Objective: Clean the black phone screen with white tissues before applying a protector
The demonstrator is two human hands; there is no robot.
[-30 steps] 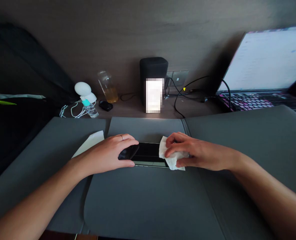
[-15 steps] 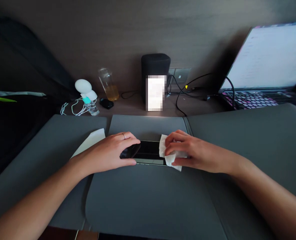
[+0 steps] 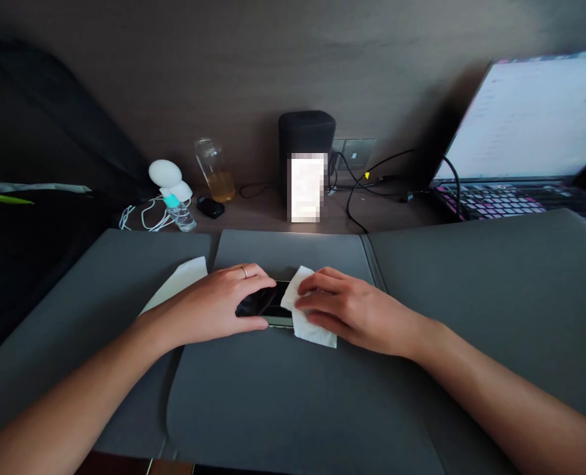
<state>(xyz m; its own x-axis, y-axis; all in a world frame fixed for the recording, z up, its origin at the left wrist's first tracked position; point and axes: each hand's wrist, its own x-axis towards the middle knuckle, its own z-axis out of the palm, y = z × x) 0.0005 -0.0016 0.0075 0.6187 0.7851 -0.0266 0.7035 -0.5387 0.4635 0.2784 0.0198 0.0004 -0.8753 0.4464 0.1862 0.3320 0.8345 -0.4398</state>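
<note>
Spreading widest is a dark grey, smooth padded mat [image 3: 297, 396]; a black laptop [image 3: 535, 119] with a lit screen stands behind its right side. The left hand [image 3: 224, 297] is clamped around the left end of a flat, glossy black slab [image 3: 279, 302], with the thumb at the near edge and a finger at the far one. The right hand [image 3: 357, 307] has its fingers on a crumpled white tissue [image 3: 313, 333]; whether they pinch it or only press it cannot be told. Behind the mat's middle stands a black, soft-edged box [image 3: 307, 128]. A white paper sheet [image 3: 179, 284] lies partly under the left forearm. The slab lies on the mat between the hands, its right part hidden by the tissue. Smallest is the thin silver ring [image 3: 245, 271] on a left-hand finger.
</note>
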